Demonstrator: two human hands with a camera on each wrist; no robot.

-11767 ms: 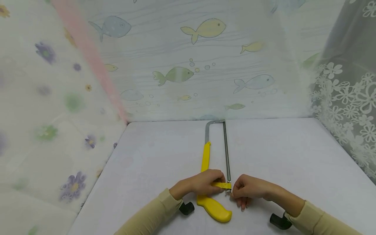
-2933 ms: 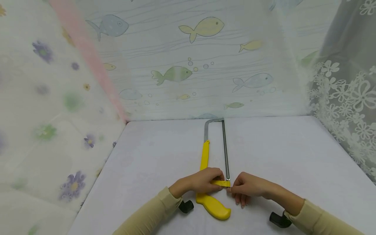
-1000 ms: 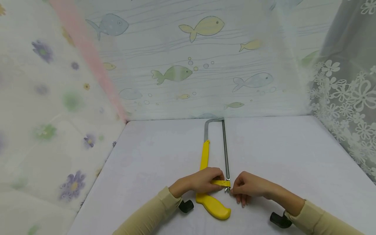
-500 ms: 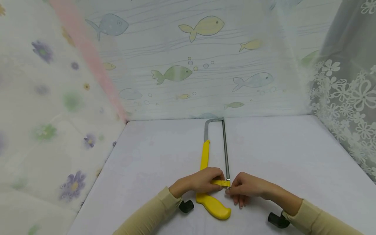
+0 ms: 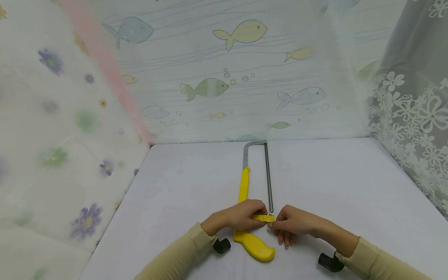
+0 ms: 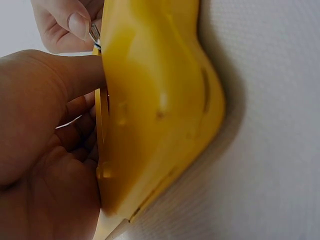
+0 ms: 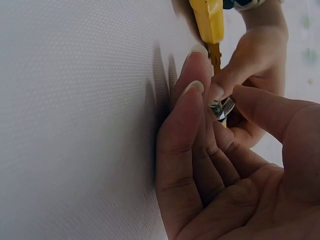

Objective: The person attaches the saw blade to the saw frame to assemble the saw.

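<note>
A hacksaw (image 5: pixel 244 186) with a yellow handle (image 5: pixel 257 249) lies on the table, its metal blade (image 5: pixel 269 179) running away on the right side. My left hand (image 5: pixel 241 216) grips the yellow crosspiece (image 5: pixel 262 218) at the blade's near end. In the left wrist view the yellow handle (image 6: pixel 160 95) fills the middle, beside my left thumb. With thumb and forefinger, my right hand (image 5: pixel 297 222) pinches the small metal wing nut (image 7: pixel 228 106) at that near end. The head view hides the wing nut behind my right fingertips; the other right fingers are loosely bent near the table.
A white cloth covers the table (image 5: pixel 189 175). Behind it hangs a fish-print curtain (image 5: pixel 196 50), with flowered fabric (image 5: pixel 70 155) on the left and lace (image 5: pixel 420 109) on the right. A dark wrist camera (image 5: pixel 330 262) sits under my right wrist.
My right fingertips have shifted slightly left onto the wing nut, which showed beside them a second ago and is covered now. My left hand and the hacksaw stay in place.
</note>
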